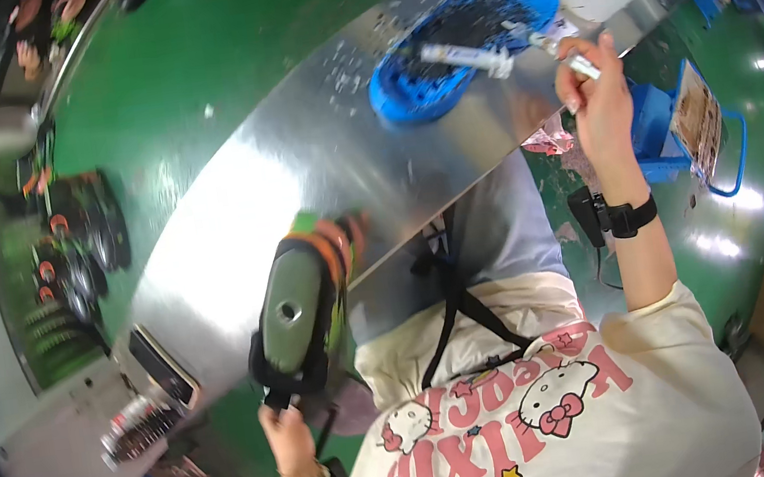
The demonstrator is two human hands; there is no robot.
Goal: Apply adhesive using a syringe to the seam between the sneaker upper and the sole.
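L hand [290, 444] fingers closed on near end of olive/blk shoe-shaped pc [291, 313]; its long axis runs away, slightly R, across tabletop [317, 150] edge. R hand [601, 103] well apart, up-R, fingers pinching wht tool [584, 67], tip twd blue tray [399, 109].
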